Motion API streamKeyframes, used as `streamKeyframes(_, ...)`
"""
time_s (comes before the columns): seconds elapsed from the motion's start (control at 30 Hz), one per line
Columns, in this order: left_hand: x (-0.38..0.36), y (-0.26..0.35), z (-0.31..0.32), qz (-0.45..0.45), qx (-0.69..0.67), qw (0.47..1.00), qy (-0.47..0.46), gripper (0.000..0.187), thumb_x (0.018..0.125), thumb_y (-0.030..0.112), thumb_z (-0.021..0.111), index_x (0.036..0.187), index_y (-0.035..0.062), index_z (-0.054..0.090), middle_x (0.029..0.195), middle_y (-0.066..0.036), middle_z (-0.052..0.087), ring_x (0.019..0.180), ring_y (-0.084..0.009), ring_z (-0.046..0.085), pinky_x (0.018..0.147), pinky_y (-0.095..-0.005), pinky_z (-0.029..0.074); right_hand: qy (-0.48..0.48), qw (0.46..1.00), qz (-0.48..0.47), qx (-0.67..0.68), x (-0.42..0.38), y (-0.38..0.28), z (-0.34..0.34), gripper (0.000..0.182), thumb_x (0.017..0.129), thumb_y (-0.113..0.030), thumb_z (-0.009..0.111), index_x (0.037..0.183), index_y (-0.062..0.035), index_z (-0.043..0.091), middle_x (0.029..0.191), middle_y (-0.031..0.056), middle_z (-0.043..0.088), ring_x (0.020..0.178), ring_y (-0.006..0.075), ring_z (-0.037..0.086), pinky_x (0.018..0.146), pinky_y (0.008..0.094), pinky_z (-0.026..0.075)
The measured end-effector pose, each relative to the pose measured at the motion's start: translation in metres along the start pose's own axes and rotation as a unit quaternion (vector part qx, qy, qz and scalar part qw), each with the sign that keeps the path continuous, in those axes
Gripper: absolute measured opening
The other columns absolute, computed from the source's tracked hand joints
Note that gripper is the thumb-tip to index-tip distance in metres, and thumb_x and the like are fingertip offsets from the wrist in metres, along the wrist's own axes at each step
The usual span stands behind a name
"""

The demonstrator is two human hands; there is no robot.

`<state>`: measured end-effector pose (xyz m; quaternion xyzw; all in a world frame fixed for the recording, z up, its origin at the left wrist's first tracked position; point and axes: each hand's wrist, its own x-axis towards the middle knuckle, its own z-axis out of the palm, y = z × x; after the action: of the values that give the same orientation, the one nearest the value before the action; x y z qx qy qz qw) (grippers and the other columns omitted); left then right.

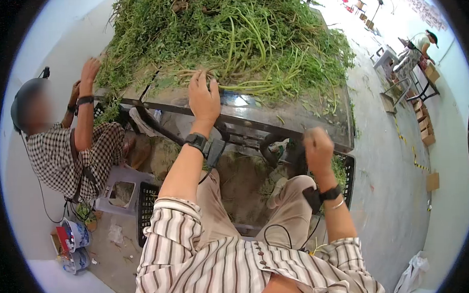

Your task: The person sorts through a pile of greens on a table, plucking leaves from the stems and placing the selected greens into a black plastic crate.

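Observation:
A large heap of leafy green stems [215,33] covers the dark table [254,112]. My left hand [204,98] reaches over the table's front edge, its fingertips at a small bundle of pale stem ends [193,74]; its fingers are bent, and whether they grip the stems is unclear. Long thick stems [263,87] lie to the right of that hand. My right hand [318,146] hangs in front of the table's edge at the right, curled and blurred by motion, and what it may hold cannot be made out.
Black crates [146,206] stand beside my legs. At the left a co-worker [53,132] sits by the table with hands raised near the greens. Another person [419,49] bends at the far right near boxes [425,122]. A white bag [412,274] lies on the floor.

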<state>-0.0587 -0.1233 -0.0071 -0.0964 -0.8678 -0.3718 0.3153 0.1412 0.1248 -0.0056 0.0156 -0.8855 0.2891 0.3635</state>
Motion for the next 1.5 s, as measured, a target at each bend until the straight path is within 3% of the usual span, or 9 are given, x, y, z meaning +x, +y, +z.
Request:
streamKeyframes(0.27, -0.003, 0.003, -0.001, 0.024, -0.012, 0.999, 0.045, 0.038, 0.088, 0.022, 0.052, 0.12, 0.0017, 0.054, 0.123, -0.018, 0.05, 0.112, -0.0357, 0.047, 0.095, -0.0443, 0.04, -0.427, 0.89, 0.065, 0.147, -0.109, 0.018, 0.121, 0.018, 0.087, -0.018, 0.053, 0.082, -0.0009, 0.054, 0.072, 0.0162, 0.052, 0.065, 0.0336, 0.051, 0.061, 0.0408, 0.043)
streamKeyframes(0.33, -0.002, 0.005, -0.006, 0.018, -0.007, 0.999, 0.05, 0.038, 0.089, 0.023, 0.051, 0.121, 0.0019, 0.053, 0.124, -0.017, 0.049, 0.113, -0.0356, 0.047, 0.095, -0.0437, 0.04, -0.536, 0.787, -0.304, -0.025, -0.22, 0.118, 0.212, 0.027, 0.092, -0.024, 0.049, 0.098, -0.0014, 0.062, 0.095, 0.0192, 0.063, 0.089, 0.0328, 0.061, 0.072, 0.0452, 0.048)
streamKeyframes(0.4, -0.003, 0.005, -0.006, 0.017, -0.007, 0.999, 0.047, 0.038, 0.09, 0.025, 0.051, 0.121, 0.0021, 0.053, 0.125, -0.017, 0.049, 0.115, -0.0355, 0.047, 0.095, -0.0431, 0.041, -0.751, 0.614, 0.221, 0.106, -0.182, 0.061, 0.181, 0.022, 0.089, -0.02, 0.053, 0.102, -0.0032, 0.056, 0.101, 0.0128, 0.061, 0.083, 0.0289, 0.058, 0.069, 0.0407, 0.045)
streamKeyframes(0.53, -0.002, 0.006, -0.006, 0.017, -0.01, 0.999, 0.039, 0.037, 0.089, 0.022, 0.053, 0.121, 0.0029, 0.053, 0.124, -0.017, 0.049, 0.114, -0.0354, 0.047, 0.093, -0.0429, 0.042, -0.713, 0.678, -0.112, 0.138, -0.281, 0.085, 0.212, 0.028, 0.091, -0.022, 0.049, 0.107, -0.0053, 0.064, 0.107, 0.0169, 0.064, 0.089, 0.0275, 0.062, 0.071, 0.0441, 0.049)
streamKeyframes(0.6, -0.003, 0.004, -0.005, 0.026, -0.024, 0.999, 0.041, 0.036, 0.089, 0.021, 0.053, 0.12, 0.003, 0.054, 0.124, -0.016, 0.048, 0.113, -0.0354, 0.047, 0.093, -0.0433, 0.042, -0.852, 0.448, -0.27, 0.029, -0.28, 0.049, 0.218, 0.029, 0.091, -0.024, 0.05, 0.108, -0.0047, 0.064, 0.111, 0.0123, 0.064, 0.089, 0.0278, 0.063, 0.073, 0.0413, 0.049)
streamKeyframes(0.7, -0.002, 0.003, -0.007, 0.016, -0.024, 0.999, 0.038, 0.036, 0.088, 0.02, 0.055, 0.12, 0.0024, 0.054, 0.124, -0.016, 0.049, 0.113, -0.0353, 0.047, 0.093, -0.0436, 0.042, -0.868, 0.4, 0.026, 0.293, -0.29, 0.034, 0.201, 0.034, 0.088, -0.028, 0.052, 0.105, -0.002, 0.065, 0.107, 0.0143, 0.065, 0.089, 0.031, 0.062, 0.073, 0.0408, 0.049)
streamKeyframes(0.83, -0.002, 0.006, -0.006, 0.017, -0.024, 0.999, 0.027, 0.036, 0.086, 0.019, 0.057, 0.118, 0.0017, 0.056, 0.125, -0.015, 0.048, 0.113, -0.0355, 0.047, 0.092, -0.0432, 0.042, -0.886, 0.381, -0.131, 0.231, -0.345, 0.043, 0.211, 0.029, 0.09, -0.02, 0.05, 0.113, -0.0064, 0.063, 0.12, 0.0092, 0.06, 0.097, 0.0246, 0.059, 0.084, 0.0389, 0.048)
streamKeyframes(1.17, 0.0, 0.007, -0.02, 0.019, 0.015, 0.995, -0.097, 0.04, 0.083, 0.015, 0.059, 0.121, 0.0039, 0.057, 0.129, -0.02, 0.043, 0.112, -0.0352, 0.048, 0.092, -0.0393, 0.041, -0.905, 0.28, -0.038, 0.319, -0.362, 0.025, 0.179, 0.021, 0.085, -0.02, 0.054, 0.099, -0.0059, 0.063, 0.104, 0.0106, 0.061, 0.087, 0.0266, 0.06, 0.075, 0.0394, 0.047)
streamKeyframes(1.5, 0.007, 0.013, -0.019, -0.009, 0.045, 0.993, -0.111, 0.038, 0.084, 0.018, 0.056, 0.12, 0.0057, 0.057, 0.129, -0.02, 0.043, 0.114, -0.0369, 0.046, 0.095, -0.0428, 0.039, -0.892, 0.36, -0.04, 0.271, -0.295, 0.041, 0.172, 0.016, 0.081, -0.02, 0.058, 0.084, -0.0054, 0.064, 0.087, 0.0119, 0.063, 0.077, 0.0285, 0.06, 0.066, 0.0398, 0.047)
